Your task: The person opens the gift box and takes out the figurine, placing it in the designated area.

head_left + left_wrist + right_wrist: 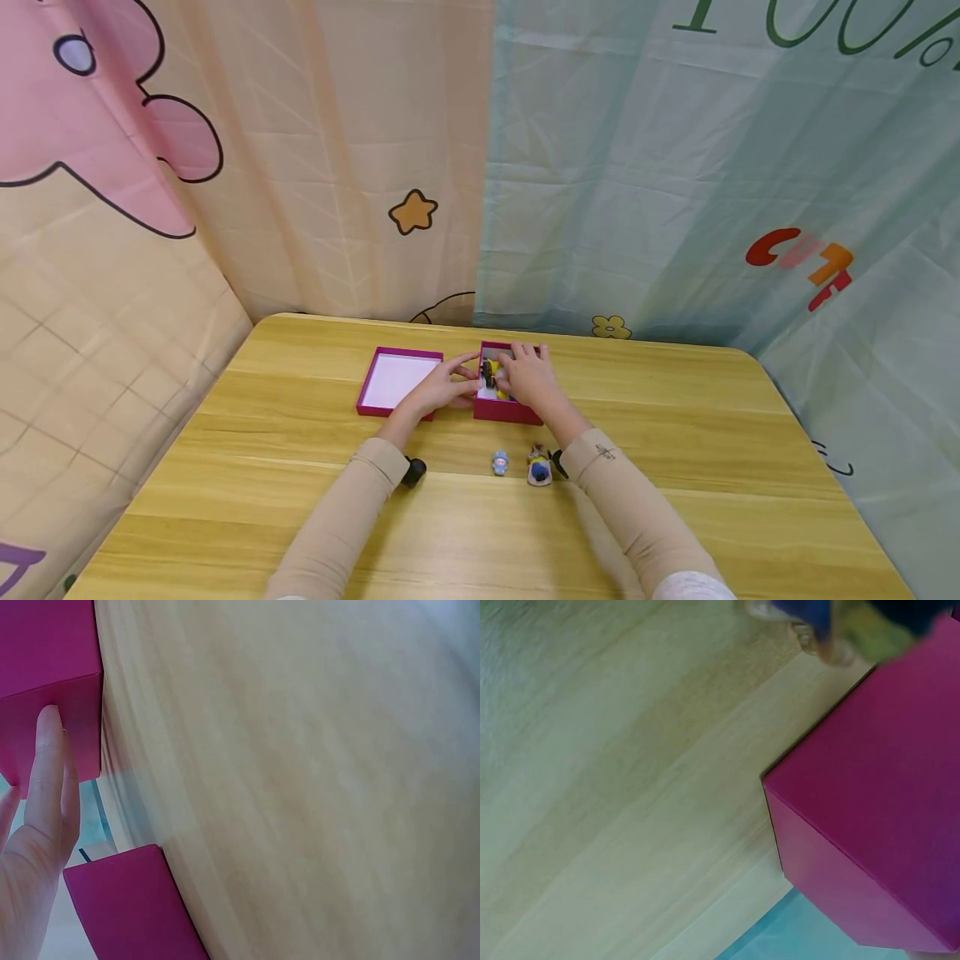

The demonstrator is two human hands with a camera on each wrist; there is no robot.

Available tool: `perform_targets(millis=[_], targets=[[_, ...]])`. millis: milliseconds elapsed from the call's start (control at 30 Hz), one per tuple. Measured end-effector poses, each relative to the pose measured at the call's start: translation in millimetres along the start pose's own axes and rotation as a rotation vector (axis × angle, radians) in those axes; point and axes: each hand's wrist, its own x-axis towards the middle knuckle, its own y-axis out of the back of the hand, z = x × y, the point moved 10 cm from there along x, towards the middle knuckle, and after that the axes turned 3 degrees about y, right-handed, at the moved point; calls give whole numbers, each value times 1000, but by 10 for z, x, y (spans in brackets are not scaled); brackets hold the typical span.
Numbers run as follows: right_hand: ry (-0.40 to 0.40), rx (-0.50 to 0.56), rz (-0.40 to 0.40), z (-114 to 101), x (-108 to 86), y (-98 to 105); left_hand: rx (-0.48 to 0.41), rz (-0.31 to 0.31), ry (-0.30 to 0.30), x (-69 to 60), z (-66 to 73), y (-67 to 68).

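A magenta box stands open on the table, with yellow and black items inside. My left hand touches the box's left side with extended fingers; in the left wrist view that hand lies against the box wall. Over the box's right part is my right hand, its fingers reaching over and into it; whether they hold anything is hidden. The right wrist view shows the box but not the fingers' work.
Left of the box lies a magenta lid with a white inside, partly under my left wrist. A small blue figure and a larger figure with a blue part stand nearer me. A curtain hangs behind the table.
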Motion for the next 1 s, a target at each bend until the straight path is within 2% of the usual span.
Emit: perform_targets(millis=[533,1000], targets=[[33,1,59,-14,-35,62,7,-16,-24,-1,16,-20],[86,48,103,15,-142,234,-16,-9,-7,-9,17,-12]])
